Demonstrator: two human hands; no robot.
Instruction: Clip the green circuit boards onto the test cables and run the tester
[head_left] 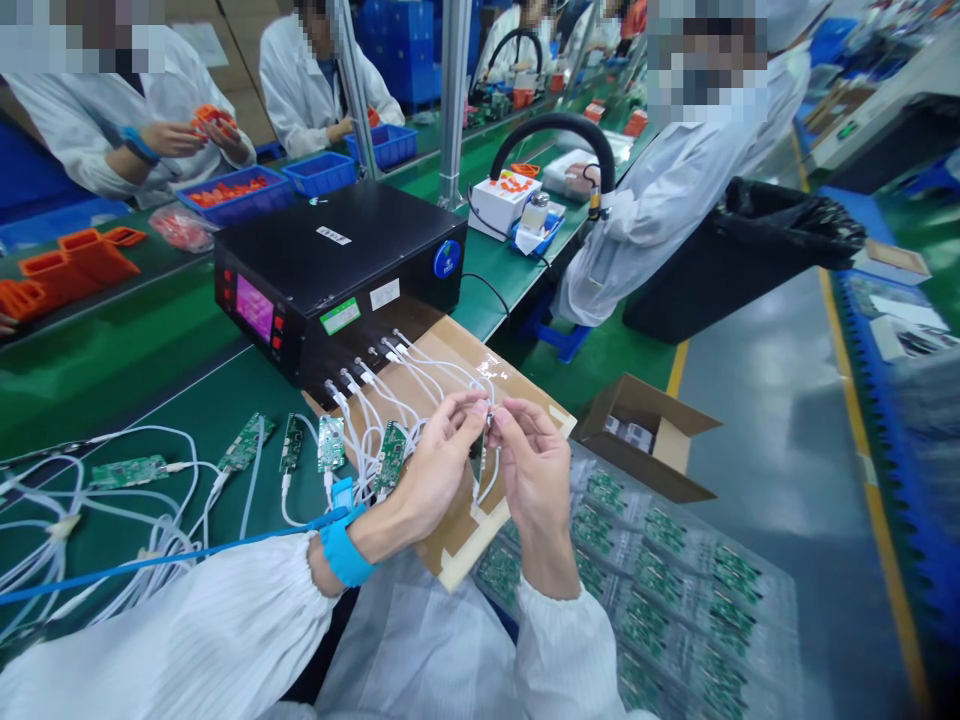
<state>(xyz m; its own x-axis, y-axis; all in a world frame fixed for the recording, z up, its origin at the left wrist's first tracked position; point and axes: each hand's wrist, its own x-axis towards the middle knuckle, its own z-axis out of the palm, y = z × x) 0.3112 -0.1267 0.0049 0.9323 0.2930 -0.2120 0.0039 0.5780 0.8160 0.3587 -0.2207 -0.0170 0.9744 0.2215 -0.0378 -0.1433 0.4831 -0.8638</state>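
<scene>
Both hands meet over the cardboard sheet (517, 385), around a narrow green circuit board (481, 458) seen nearly edge-on. My left hand (439, 455) pinches its upper end between thumb and finger. On the other side, my right hand (534, 455) is closed at the same end; the fingertips hide what exactly it grips there. A white cable plug (476, 497) joins the board's lower end, and its cable loops up behind my right hand. Left of my hands lie several cabled boards, among them one circuit board (391, 455) and another circuit board (331, 444).
A black test box (337, 245) with a lit pink screen stands behind, white cables (367, 420) running from its front. At lower right are clear trays (660, 590) of boards and an open carton (649, 440). A co-worker's sleeve (660, 220) is at right, beside a black bin (720, 270).
</scene>
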